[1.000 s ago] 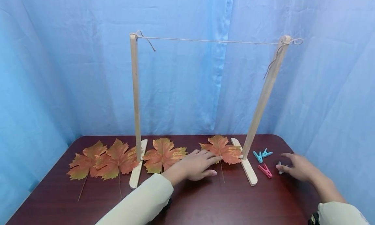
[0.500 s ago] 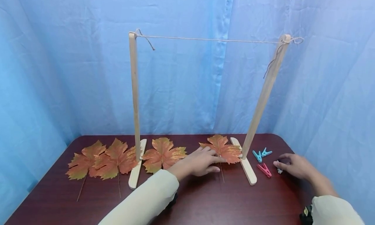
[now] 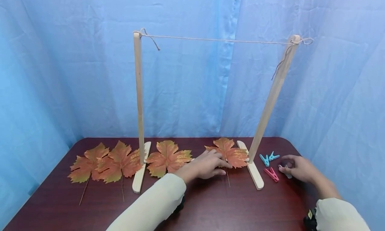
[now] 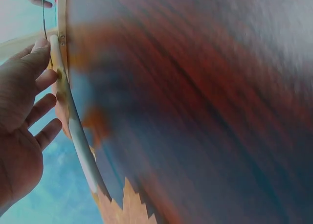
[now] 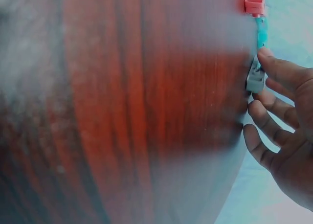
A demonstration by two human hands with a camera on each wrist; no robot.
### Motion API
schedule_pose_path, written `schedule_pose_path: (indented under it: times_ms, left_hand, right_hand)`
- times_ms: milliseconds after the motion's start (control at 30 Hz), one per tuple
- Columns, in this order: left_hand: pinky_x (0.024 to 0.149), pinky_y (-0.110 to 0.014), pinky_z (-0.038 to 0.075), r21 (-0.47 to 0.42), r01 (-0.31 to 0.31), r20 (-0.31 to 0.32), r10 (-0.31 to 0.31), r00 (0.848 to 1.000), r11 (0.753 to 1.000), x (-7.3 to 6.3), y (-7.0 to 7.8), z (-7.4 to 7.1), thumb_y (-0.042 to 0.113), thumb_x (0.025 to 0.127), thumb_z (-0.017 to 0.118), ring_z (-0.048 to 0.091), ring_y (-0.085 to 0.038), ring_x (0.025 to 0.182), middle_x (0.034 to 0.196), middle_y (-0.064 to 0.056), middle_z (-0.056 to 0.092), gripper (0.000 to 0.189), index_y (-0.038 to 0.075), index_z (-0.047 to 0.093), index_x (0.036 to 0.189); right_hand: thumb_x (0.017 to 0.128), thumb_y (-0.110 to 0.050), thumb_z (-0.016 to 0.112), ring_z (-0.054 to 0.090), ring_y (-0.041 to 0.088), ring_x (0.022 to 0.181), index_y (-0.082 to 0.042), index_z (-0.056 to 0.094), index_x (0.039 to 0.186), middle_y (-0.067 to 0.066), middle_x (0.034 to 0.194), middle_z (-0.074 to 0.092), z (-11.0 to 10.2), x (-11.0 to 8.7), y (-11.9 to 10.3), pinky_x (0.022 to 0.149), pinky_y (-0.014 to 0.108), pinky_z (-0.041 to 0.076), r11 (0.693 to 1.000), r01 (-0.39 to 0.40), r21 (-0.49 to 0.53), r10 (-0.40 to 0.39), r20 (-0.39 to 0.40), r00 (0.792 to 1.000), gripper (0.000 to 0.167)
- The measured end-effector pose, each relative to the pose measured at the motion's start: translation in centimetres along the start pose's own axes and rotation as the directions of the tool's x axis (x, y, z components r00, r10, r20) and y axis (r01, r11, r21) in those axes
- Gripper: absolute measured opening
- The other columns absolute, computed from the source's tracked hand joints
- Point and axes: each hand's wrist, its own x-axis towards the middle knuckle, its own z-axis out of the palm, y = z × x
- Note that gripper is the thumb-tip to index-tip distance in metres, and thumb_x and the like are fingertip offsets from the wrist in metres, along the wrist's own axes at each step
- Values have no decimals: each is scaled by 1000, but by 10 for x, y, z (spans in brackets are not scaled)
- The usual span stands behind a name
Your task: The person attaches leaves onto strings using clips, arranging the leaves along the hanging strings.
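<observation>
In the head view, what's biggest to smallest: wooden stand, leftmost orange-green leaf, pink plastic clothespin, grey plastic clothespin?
1. Wooden stand
2. Leftmost orange-green leaf
3. Pink plastic clothespin and grey plastic clothespin: can't rank them; the right hand partly hides the grey one.

The grey clothespin (image 5: 255, 82) looks plastic, the tabletop (image 3: 240, 204) (wood-grained) glossy.

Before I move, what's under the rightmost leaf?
The rightmost leaf overlaps the stand's right foot, whose two ends show; the left wrist view shows a pale crossbar passing beneath the leaf. The tabletop under it is covered, so I can't tell what else lies there.
</observation>
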Motion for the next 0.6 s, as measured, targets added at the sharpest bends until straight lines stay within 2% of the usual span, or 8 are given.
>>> schedule_pose_path:
  times_ms: [333,600]
  left_hand:
    - [94,-30,43,10,-23,-1,23,1000,1000,8,5,3,39,103,62,51,-12,113,115,13,64,27,35,74,126]
    - [94,-32,43,15,-16,-2,16,1000,1000,11,4,5,39,102,64,51,-13,117,119,12,64,23,34,76,121]
  right_hand:
    - [93,-18,75,59,19,73,11,63,126,8,93,65,-1,-1,1,61,33,51,1000,1,28,-2,30,1000,45]
    - [93,-15,75,59,18,71,11,65,123,4,89,65,-2,0,-1,61,32,50,1000,16,19,-17,45,999,40]
